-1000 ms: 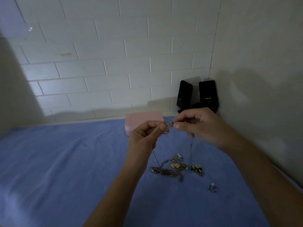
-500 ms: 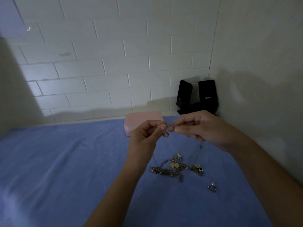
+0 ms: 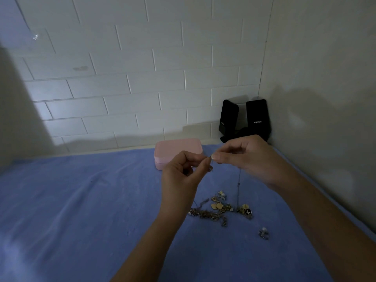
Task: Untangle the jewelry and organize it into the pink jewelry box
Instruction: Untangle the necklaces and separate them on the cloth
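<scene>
Both hands are up over the blue cloth (image 3: 81, 200). The left hand (image 3: 183, 174) and right hand (image 3: 251, 157) each pinch a thin necklace chain (image 3: 239, 180), which trails down into the jewelry tangle (image 3: 218, 208). The pink jewelry box (image 3: 177, 148) sits at the tangle's 11 o'clock, lid closed, contents hidden.

The blue cloth (image 3: 81, 200) bears a jewelry tangle (image 3: 218, 209) nearer than the left hand (image 3: 182, 174) and right hand (image 3: 251, 158). Beyond them sit the pink jewelry box (image 3: 176, 147) and black speakers (image 3: 256, 117).

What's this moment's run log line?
left hand pinches chain | right hand pinches chain | pile tangled | pink jewelry box closed
</scene>
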The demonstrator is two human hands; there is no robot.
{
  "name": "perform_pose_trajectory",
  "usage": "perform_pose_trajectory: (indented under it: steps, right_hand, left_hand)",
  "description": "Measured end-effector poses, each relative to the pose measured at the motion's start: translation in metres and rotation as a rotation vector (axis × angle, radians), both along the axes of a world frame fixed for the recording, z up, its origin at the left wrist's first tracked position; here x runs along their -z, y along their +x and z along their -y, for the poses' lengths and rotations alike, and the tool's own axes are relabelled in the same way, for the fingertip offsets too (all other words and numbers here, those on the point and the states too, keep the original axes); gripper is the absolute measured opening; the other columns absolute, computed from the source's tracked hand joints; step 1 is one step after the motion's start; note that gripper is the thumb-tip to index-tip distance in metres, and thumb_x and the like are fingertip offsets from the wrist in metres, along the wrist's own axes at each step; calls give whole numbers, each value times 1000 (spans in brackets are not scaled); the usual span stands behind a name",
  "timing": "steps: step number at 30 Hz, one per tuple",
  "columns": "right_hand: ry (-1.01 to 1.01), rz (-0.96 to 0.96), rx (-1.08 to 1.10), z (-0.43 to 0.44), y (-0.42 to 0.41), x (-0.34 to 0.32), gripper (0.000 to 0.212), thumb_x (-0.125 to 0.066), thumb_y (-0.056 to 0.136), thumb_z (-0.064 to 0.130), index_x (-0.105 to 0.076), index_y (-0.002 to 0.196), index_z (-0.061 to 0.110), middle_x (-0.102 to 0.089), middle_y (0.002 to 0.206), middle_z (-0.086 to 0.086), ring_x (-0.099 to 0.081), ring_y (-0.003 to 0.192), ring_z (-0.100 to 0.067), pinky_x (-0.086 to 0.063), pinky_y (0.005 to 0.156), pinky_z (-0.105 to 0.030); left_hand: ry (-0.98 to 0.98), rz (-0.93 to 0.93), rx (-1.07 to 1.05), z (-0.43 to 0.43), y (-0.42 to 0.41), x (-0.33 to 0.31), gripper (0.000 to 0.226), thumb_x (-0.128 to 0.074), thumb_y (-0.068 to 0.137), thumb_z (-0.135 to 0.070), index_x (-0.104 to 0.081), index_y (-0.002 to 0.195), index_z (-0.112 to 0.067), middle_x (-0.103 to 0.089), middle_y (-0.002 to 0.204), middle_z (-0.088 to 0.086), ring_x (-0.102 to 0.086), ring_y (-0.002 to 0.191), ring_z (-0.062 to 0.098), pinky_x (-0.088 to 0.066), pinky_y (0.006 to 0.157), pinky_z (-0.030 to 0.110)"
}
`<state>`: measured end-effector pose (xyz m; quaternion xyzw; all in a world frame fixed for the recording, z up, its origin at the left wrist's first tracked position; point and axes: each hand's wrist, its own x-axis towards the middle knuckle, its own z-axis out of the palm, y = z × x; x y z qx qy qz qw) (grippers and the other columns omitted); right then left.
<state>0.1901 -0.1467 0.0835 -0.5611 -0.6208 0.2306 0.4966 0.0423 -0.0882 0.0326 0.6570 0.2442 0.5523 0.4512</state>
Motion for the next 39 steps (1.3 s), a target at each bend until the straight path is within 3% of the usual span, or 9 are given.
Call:
perform_pose_trajectory:
  steps: [3,10,13,17,19,21,29,34,39]
  right_hand:
    - [-38,55,31,-3,0,2,9,-65,86,15,-72,84,9,-69,63,7,-54,52,3,-41,53,-10]
    - [-12,92,170,-13,0,10,10,-57,92,14,-63,84,11,-63,72,0,-60,62,-3,-50,61,-17]
    - [-45,-28,188,-14,1,10,11,-56,92,13,-64,87,6,-65,74,0,-61,68,-9,-51,67,-19]
    - [-137,-467,59,-14,-10,9,23,-47,96,8,-61,77,5,-61,65,1,-57,63,-12,-48,59,-21]
    - [-136,-550,59,-14,-13,9,26,-44,98,9,-57,76,5,-56,68,-5,-52,60,-15,-44,56,-22]
    - [-135,-433,104,-14,-13,10,26,-44,97,9,-56,74,6,-53,65,-6,-45,54,-14,-38,51,-22]
    - [-232,-82,-12,-8,-2,10,7,-67,83,17,-73,83,20,-47,46,14,-35,47,-3,-29,48,-15]
    - [-162,-615,-100,-11,5,2,13,-54,89,5,-66,85,8,-63,61,2,-49,47,-4,-40,46,-13]
    - [114,-655,68,0,20,-16,16,-47,96,9,-58,83,11,-60,56,1,-34,35,-5,-20,37,-17]
  left_hand:
    - [51,-33,-75,0,1,2,8,-71,81,-18,-66,78,-11,-68,69,8,-48,54,33,-46,52,36]
    - [-116,14,82,-3,-1,-1,18,-64,86,-18,-59,72,-8,-48,60,3,-28,48,7,-28,46,19]
    - [-132,10,248,-5,-2,-3,22,-61,85,-10,-52,64,-10,-48,68,20,-26,47,7,-27,46,18]
    - [-101,-130,418,-1,2,-1,18,-54,82,-13,-58,64,-13,-58,60,-9,-32,43,1,-28,45,13]
    - [-83,-179,446,0,4,2,24,-52,85,-21,-62,68,-8,-57,58,1,-33,46,6,-26,46,17]
    - [-95,-134,408,0,4,3,30,-50,91,-24,-63,71,-6,-54,63,18,-35,50,14,-27,48,22]
    - [-149,18,348,-12,-3,0,16,-52,93,-11,-66,85,-10,-46,56,-7,-29,45,4,-26,44,14]
    - [-149,-14,500,-15,-5,1,23,-63,80,-32,-68,63,-17,-45,49,-5,-25,41,4,-22,42,14]
    - [-282,-140,687,-26,-13,4,43,-74,66,-55,-60,54,-16,-45,47,-1,-31,42,9,-22,44,19]
